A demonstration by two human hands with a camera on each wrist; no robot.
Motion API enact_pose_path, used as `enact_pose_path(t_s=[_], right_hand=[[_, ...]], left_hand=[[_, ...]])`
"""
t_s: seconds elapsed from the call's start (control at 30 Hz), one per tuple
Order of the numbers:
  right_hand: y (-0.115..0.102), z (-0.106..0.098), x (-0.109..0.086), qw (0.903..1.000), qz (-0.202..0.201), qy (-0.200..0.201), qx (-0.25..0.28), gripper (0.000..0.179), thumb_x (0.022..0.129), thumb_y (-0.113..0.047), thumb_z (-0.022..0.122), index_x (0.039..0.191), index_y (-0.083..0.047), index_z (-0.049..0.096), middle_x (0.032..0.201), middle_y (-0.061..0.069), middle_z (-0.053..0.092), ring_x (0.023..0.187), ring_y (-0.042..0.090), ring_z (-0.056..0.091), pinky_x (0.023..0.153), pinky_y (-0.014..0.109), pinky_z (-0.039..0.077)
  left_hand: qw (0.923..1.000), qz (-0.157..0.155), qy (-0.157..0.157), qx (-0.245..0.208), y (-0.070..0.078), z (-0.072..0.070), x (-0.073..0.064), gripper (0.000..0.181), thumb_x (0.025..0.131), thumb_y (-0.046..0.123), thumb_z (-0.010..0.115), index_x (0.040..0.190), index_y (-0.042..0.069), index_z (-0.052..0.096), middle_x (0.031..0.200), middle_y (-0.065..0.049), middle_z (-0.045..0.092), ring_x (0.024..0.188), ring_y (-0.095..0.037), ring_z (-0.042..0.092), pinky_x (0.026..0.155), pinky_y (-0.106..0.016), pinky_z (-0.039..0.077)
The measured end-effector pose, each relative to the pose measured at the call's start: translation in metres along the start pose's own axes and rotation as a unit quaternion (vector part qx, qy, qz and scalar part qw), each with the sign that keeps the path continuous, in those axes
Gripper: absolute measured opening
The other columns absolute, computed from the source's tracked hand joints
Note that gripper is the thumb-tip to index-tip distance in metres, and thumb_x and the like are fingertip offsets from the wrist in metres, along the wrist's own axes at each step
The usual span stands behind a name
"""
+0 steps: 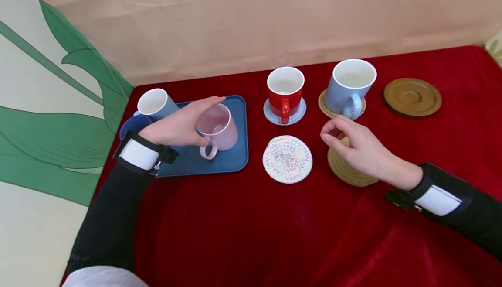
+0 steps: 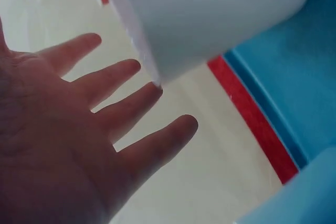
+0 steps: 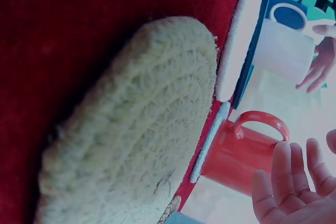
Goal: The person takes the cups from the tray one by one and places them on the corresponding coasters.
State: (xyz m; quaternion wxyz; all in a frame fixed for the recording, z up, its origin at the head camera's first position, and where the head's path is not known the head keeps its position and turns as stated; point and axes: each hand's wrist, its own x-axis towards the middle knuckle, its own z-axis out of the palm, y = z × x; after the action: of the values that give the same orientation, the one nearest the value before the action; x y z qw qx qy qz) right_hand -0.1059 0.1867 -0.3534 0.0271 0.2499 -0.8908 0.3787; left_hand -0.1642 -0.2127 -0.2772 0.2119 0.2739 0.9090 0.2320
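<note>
A pale pink mug (image 1: pixel 224 135) stands on the blue tray (image 1: pixel 231 165), its handle towards the front. My left hand (image 1: pixel 182 123) is at its upper left side, fingers spread and straight over the rim, thumb near the handle. In the left wrist view, the fingertips (image 2: pixel 152 88) come right up to the edge of the mug (image 2: pixel 220 19). My right hand (image 1: pixel 357 149) hovers above a round woven straw coaster (image 1: pixel 345 169) and partly covers it. Its fingers are loosely bent and hold nothing; in the right wrist view the red mug (image 3: pixel 236 161) appears behind them.
Left on the tray are a light blue mug (image 1: pixel 162 108) and a dark blue mug (image 1: pixel 133 124). A red mug (image 1: pixel 280 104) and a larger light blue mug (image 1: pixel 345 95) stand on coasters. A stitched white coaster (image 1: pixel 287 159) and brown wooden coaster (image 1: pixel 412 97) lie on red cloth.
</note>
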Motion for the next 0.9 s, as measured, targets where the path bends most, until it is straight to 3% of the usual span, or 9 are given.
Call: enact_pose_path(t_s=[0.17, 0.37, 0.6, 0.9], right_hand=[[-0.002, -0.002, -0.002, 1.0, 0.001, 0.0, 0.003, 0.011, 0.096, -0.003, 0.067, 0.103, -0.011, 0.063, 0.094, -0.005, 0.062, 0.091, 0.008, 0.059, 0.079, 0.017, 0.046], [-0.003, -0.004, -0.002, 1.0, 0.003, 0.002, 0.003, 0.011, 0.097, -0.003, 0.067, 0.104, -0.011, 0.062, 0.093, -0.005, 0.061, 0.091, 0.009, 0.059, 0.079, 0.015, 0.045], [-0.003, -0.004, -0.002, 1.0, -0.002, 0.002, 0.007, 0.012, 0.097, -0.003, 0.067, 0.104, -0.011, 0.063, 0.094, -0.006, 0.061, 0.091, 0.004, 0.058, 0.079, 0.019, 0.047], [-0.006, -0.003, 0.0, 0.9999, -0.009, -0.004, 0.014, 0.011, 0.097, -0.002, 0.066, 0.104, -0.01, 0.063, 0.096, -0.005, 0.061, 0.09, 0.004, 0.058, 0.079, 0.015, 0.046]], left_hand=[[0.9995, -0.012, -0.014, 0.024, 0.004, 0.002, 0.01, 0.098, 0.077, 0.012, 0.085, 0.159, 0.013, 0.032, 0.158, -0.012, 0.037, 0.139, -0.033, 0.037, 0.101, -0.055, 0.05], [0.9964, -0.035, 0.026, 0.073, 0.005, 0.002, 0.01, 0.09, 0.074, 0.022, 0.089, 0.151, 0.012, 0.044, 0.143, -0.014, 0.051, 0.126, -0.032, 0.051, 0.093, -0.054, 0.055], [0.977, -0.115, 0.096, 0.152, 0.002, 0.01, 0.013, 0.084, 0.075, 0.046, 0.084, 0.139, 0.006, 0.047, 0.123, -0.018, 0.059, 0.104, -0.032, 0.062, 0.081, -0.049, 0.059], [0.9646, -0.149, 0.141, 0.166, 0.009, 0.021, 0.018, 0.078, 0.078, 0.056, 0.077, 0.128, 0.002, 0.049, 0.113, -0.02, 0.06, 0.09, -0.032, 0.064, 0.076, -0.048, 0.059]])
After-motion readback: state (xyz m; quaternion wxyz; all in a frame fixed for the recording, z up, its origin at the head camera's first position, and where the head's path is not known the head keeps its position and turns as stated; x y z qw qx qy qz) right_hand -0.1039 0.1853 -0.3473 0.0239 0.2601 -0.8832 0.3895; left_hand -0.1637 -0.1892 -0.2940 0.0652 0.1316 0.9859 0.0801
